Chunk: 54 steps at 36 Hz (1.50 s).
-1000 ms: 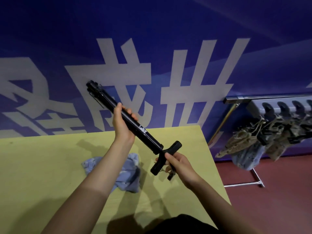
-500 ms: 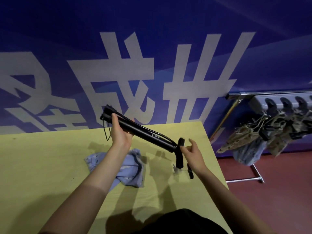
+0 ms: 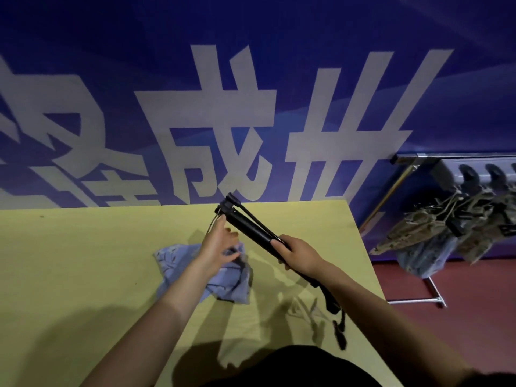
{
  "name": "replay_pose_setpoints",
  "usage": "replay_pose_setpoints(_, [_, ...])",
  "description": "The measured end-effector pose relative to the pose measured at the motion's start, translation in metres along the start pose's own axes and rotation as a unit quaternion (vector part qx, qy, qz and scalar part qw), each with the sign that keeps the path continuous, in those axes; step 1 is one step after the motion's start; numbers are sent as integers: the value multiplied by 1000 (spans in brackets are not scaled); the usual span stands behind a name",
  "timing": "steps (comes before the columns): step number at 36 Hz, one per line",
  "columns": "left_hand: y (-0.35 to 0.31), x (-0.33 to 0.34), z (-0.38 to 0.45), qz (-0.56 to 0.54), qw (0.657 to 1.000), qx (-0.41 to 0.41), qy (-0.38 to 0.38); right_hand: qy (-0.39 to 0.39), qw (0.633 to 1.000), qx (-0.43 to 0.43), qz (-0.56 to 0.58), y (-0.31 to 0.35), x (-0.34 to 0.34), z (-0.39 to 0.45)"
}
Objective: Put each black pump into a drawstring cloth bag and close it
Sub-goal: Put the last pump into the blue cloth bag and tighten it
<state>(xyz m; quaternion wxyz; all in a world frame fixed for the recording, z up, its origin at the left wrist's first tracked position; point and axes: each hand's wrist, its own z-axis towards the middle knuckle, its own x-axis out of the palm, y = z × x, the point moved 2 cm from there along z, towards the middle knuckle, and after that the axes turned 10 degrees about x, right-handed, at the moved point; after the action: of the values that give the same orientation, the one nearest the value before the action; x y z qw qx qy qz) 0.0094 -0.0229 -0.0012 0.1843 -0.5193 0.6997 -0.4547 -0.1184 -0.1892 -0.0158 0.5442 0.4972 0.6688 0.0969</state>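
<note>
The black pump (image 3: pixel 252 229) runs on a slant through the middle of the frame, its capped head up toward the banner and its T-handle low at the right, hanging past the wrist. The right hand (image 3: pixel 300 255) has its grip clenched round the lower barrel, so the whole weight sits there and the long tube is lifted off the surface (image 3: pixel 83 261), I'd guess to aim it at a bag mouth. The left hand (image 3: pixel 219 244) is just beside the upper barrel with fingers loosely spread; its grip looks released, one fingertip near the thin hose that loops off the head, though I cannot tell if it touches. Under that hand lies the cloth bag (image 3: pixel 178 259), crumpled and flat, mouth not opened, so the pump is still outside it.

The barrel is smooth, hard and faintly glossy, a straight cylinder with a blocky cap. The bag is soft, pale blue, printed, full of creases. The surface is matte yellow with strong shadows across it.

At the right of the frame stands a metal rack (image 3: pixel 413 300) hung with camouflage cloth. A blue banner (image 3: pixel 335 37) with big white characters fills the top.
</note>
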Motion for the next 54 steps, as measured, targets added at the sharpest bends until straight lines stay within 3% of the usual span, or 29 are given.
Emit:
replay_pose_setpoints(4, [29,-38,-3,163,980,-99,49,10,998,31,-61,-7,0,8])
replay_pose_setpoints(7, [39,-60,17,226,973,-31,-23,34,995,33,-87,-10,7,10])
replay_pose_setpoints(10, [30,-62,20,351,931,68,-70,59,996,39,-60,-13,15,10])
replay_pose_setpoints(12, [23,-56,19,286,952,77,-71,99,994,43,-33,-13,19,12])
replay_pose_setpoints(14, [21,-49,25,76,995,34,-50,141,989,44,-20,-11,22,13])
replay_pose_setpoints(16, [22,-41,31,-84,996,3,-40,164,985,45,-23,-9,23,15])
replay_pose_setpoints(18, [24,-35,37,-154,987,-2,-42,174,983,49,-30,-6,23,17])
replay_pose_setpoints(23, [29,-9,43,-195,973,-59,-107,143,985,18,-99,7,32,23])
replay_pose_setpoints(32, [49,6,46,-183,972,-130,-66,80,992,2,-101,1,51,39])
replay_pose_setpoints(34, [54,0,48,-121,986,-104,-41,93,993,14,-68,-10,49,42])
replay_pose_setpoints(37, [61,-16,56,138,990,25,-31,78,996,44,-29,-22,42,45])
replay_pose_setpoints(39, [64,-23,58,327,938,117,-14,64,996,64,-25,-28,39,49])
replay_pose_setpoints(41, [71,-19,54,450,880,153,13,61,994,84,-41,-35,39,53])
replay_pose_setpoints(44, [81,-4,45,579,802,120,81,59,990,107,-65,-44,42,59])
replay_pose_setpoints(46, [90,-5,47,623,771,88,97,55,990,112,-73,-49,43,60])
replay_pose_setpoints(48, [94,-14,54,607,789,68,67,45,990,113,-71,-52,42,60])
replay_pose_setpoints(54, [81,-32,62,451,890,61,36,76,994,63,-57,-46,39,57])
